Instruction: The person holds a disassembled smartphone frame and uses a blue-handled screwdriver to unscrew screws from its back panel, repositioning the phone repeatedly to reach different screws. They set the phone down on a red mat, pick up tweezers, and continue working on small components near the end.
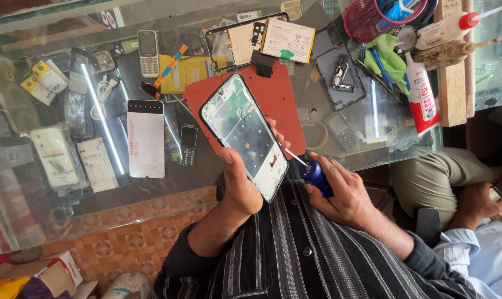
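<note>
Blue screwdriver (315, 173) at phone frame (244, 135) edge.

Head view, steeply down, close over glass counter (151, 194)

Both hands (237, 182) (339, 191) raised, fingers curled

Phone frame (244, 135) in left hand (237, 185) is showing matt silvery metal w/ glossy black plastic edge. Screwdriver (314, 173) in right hand (345, 194), at 3 o'clock of frame, is showing glossy blue plastic handle and thin shiny metal shaft. Red mat (281, 99) at 12 o'clock is looking matt, rubbery. Glass counter (151, 188) is gleaming smooth, reflecting light strips. White slab (146, 138) at 9 o'clock is looking smooth satin plastic. Green cloth (392, 58) at 2 o'clock is lying soft, crumpled. Striped shirt (311, 249) at 6 o'clock is looking woven, matt.
</note>
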Motion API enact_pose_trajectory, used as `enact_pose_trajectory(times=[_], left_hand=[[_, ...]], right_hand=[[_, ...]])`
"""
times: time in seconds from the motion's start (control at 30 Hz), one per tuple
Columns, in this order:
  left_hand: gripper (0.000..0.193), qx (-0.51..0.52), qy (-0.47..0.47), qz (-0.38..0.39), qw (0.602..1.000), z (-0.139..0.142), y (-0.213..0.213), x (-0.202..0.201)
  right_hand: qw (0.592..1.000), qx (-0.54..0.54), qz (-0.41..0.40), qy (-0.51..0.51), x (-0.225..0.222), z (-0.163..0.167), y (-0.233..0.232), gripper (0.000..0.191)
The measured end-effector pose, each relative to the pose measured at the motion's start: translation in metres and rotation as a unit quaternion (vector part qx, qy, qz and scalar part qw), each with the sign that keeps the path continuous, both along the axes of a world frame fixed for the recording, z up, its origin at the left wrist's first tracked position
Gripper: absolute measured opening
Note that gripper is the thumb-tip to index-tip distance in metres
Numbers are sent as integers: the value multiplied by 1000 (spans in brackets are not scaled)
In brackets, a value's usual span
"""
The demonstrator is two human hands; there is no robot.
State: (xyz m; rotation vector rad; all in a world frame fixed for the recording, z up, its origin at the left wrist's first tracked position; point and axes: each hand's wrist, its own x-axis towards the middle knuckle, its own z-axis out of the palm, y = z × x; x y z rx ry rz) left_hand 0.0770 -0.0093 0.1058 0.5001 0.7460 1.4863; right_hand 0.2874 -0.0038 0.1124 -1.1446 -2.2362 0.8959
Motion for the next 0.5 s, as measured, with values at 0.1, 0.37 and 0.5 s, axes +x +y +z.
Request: enact_pose_trajectory(times=[0.1, 0.37, 0.5], left_hand=[[98, 24, 1, 39, 999, -1, 1, -2], [95, -2, 5, 15, 1000, -6, -3, 2], [94, 1, 21, 3, 1000, -5, -3, 3]], right_hand=[[1000, -4, -19, 2, 2, 1, -2, 61], [1000, 9, -10, 0, -1, 0, -2, 59], [1000, 11, -13, -6, -1, -1, -2, 59]])
